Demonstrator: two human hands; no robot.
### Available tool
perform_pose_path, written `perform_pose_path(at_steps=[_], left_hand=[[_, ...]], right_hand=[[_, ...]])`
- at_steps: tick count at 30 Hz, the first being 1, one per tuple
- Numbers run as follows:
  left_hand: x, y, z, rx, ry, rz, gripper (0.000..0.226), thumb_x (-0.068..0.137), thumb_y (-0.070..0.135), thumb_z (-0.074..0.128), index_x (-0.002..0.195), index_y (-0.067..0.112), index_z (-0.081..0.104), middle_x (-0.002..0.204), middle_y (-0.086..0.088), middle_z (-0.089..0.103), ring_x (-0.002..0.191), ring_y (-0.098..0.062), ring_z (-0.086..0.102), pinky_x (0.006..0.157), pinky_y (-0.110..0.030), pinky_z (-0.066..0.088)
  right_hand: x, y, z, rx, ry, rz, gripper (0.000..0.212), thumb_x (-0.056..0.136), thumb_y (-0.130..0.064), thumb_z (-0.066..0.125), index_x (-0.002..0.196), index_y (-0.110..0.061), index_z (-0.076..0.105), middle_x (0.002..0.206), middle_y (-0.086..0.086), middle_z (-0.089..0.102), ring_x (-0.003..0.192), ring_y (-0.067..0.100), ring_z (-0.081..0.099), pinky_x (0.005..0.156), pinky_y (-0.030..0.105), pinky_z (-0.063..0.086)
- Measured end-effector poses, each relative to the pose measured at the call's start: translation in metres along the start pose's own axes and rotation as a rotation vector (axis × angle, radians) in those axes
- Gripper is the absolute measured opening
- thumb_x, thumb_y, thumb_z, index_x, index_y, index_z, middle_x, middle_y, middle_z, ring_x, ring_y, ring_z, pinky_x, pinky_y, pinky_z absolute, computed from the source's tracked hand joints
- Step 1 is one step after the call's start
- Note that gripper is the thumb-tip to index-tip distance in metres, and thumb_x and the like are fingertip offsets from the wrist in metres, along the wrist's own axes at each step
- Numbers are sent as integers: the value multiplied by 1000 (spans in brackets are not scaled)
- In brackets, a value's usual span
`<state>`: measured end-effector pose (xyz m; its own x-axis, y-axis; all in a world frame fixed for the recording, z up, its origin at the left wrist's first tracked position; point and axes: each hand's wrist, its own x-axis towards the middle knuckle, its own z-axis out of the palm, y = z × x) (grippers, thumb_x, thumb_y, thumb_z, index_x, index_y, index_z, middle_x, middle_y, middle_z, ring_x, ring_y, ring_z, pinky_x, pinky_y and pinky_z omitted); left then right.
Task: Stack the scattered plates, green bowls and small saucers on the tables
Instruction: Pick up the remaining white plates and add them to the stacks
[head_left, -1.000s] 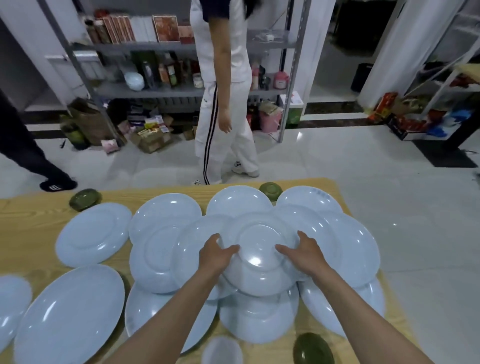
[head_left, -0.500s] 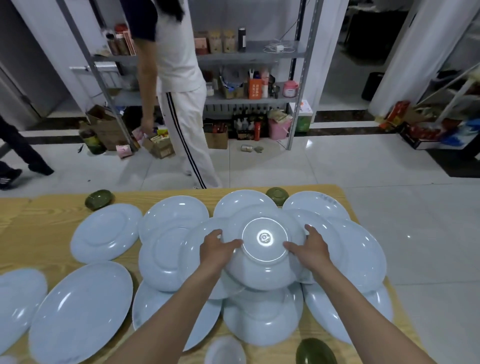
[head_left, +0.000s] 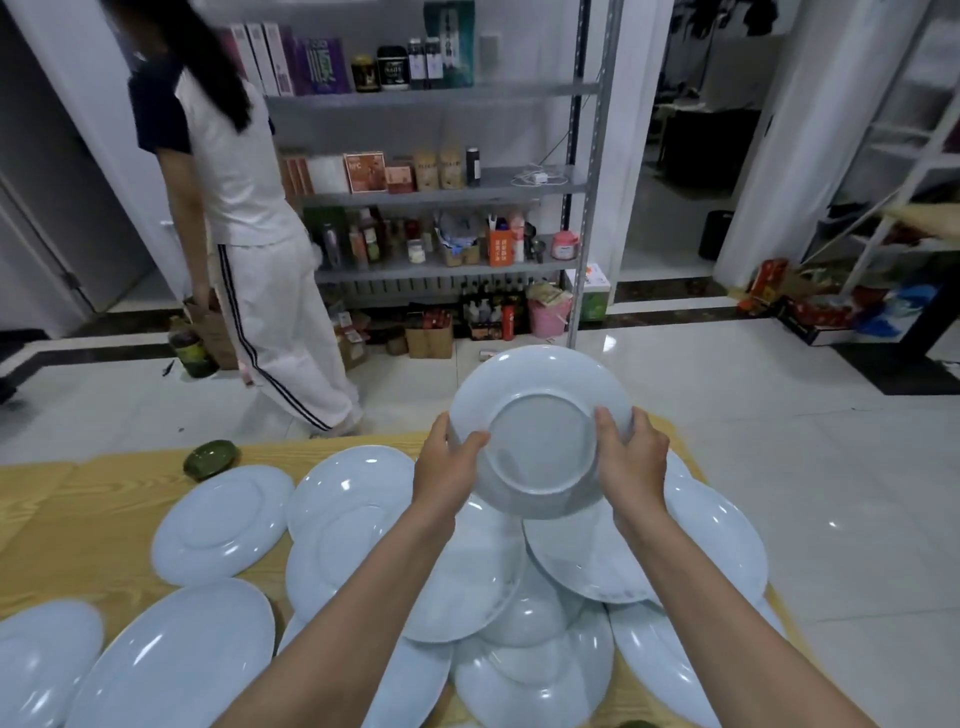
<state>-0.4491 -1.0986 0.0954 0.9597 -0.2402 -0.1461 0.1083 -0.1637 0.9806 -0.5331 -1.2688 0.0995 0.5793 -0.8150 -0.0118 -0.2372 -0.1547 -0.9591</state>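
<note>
Lifted since a second ago: the held plate (head_left: 540, 431) was flat on the overlapping pile, now it's up off it and tilted, underside with foot ring toward the camera. Left hand (head_left: 449, 470) and right hand (head_left: 631, 460) each clamp opposite rim edges, thumbs on the back. My read: first pick for a stack, destination not yet chosen.

Wooden table (head_left: 78, 514), pale grain, matte. Pile of plates (head_left: 519, 597) below the hands: glazed pale-blue ceramic, glossy, round, shingled and mostly upside down. Oval platters (head_left: 171, 660) at left. One green bowl (head_left: 210, 457) at the far edge, inverted, dark glaze. Saucers not clearly visible.
</note>
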Motion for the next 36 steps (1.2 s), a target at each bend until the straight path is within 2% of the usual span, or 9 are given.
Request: perform_pose_path(at_steps=[6, 9, 12, 15, 18, 21, 25, 29, 36], left_hand=[[-8, 22, 12, -309, -34, -60, 26, 100, 38, 48, 119, 21, 44, 105, 6, 54, 89, -4, 54, 75, -23, 46], [-9, 25, 14, -447, -35, -76, 21, 100, 43, 48, 107, 23, 47, 111, 4, 53, 97, -1, 52, 97, -29, 43], [-10, 22, 11, -511, -24, -113, 22, 98, 41, 53, 101, 20, 48, 115, 1, 53, 101, -1, 53, 105, -34, 43], [-10, 16, 10, -518, 19, -144, 15, 101, 18, 52, 115, 13, 49, 124, -9, 48, 107, -15, 51, 102, -34, 46], [-18, 9, 4, -463, 0, -91, 36, 99, -6, 42, 127, 14, 52, 123, 5, 54, 107, -19, 55, 90, -27, 49], [-23, 0, -7, -299, -64, 5, 46, 92, -15, 40, 108, 24, 60, 103, 11, 67, 101, -18, 61, 76, -20, 52], [-21, -10, -19, -95, -93, 17, 55, 99, 2, 48, 150, 19, 36, 127, 19, 56, 110, -4, 55, 91, -23, 44], [-16, -42, -42, 560, -109, 200, 60, 102, 31, 50, 155, 24, 23, 160, 7, 25, 147, -15, 23, 114, -30, 24], [-26, -102, -69, 1223, -101, 385, 59, 99, 37, 50, 152, 17, 33, 161, -3, 23, 151, -24, 12, 120, -39, 17]], right_hand=[[-5, -14, 4, 348, 120, 160, 66, 91, -65, 48, 133, -14, 46, 135, 2, 49, 117, 22, 51, 99, 40, 45], [-12, -16, 2, 501, 127, 183, 53, 94, -59, 50, 119, -13, 47, 114, -2, 53, 101, 16, 52, 80, 29, 42], [-13, -14, 0, 576, 113, 186, 38, 94, -55, 55, 104, -19, 49, 97, -6, 51, 88, 13, 48, 84, 30, 39], [-13, -9, 0, 663, 112, 234, 22, 97, -35, 59, 104, -14, 53, 91, -11, 52, 82, 8, 51, 89, 29, 43], [-16, 0, -5, 649, 25, 243, 18, 95, -2, 50, 104, -11, 64, 92, -2, 62, 75, 11, 56, 71, 25, 46], [-20, 10, -13, 582, -130, 280, 38, 90, 12, 47, 114, -13, 64, 103, 7, 69, 87, 24, 64, 61, 29, 54], [-23, 25, -15, 609, -174, 429, 37, 85, 20, 50, 117, 5, 62, 113, 21, 66, 100, 40, 65, 59, 40, 61], [-26, 36, -13, 649, -100, 467, 39, 87, 20, 51, 120, 4, 63, 114, 18, 68, 92, 32, 67, 67, 42, 58], [-31, 45, -10, 707, 5, 446, 47, 86, 18, 54, 124, -7, 65, 112, 8, 70, 91, 24, 67, 65, 37, 59]])
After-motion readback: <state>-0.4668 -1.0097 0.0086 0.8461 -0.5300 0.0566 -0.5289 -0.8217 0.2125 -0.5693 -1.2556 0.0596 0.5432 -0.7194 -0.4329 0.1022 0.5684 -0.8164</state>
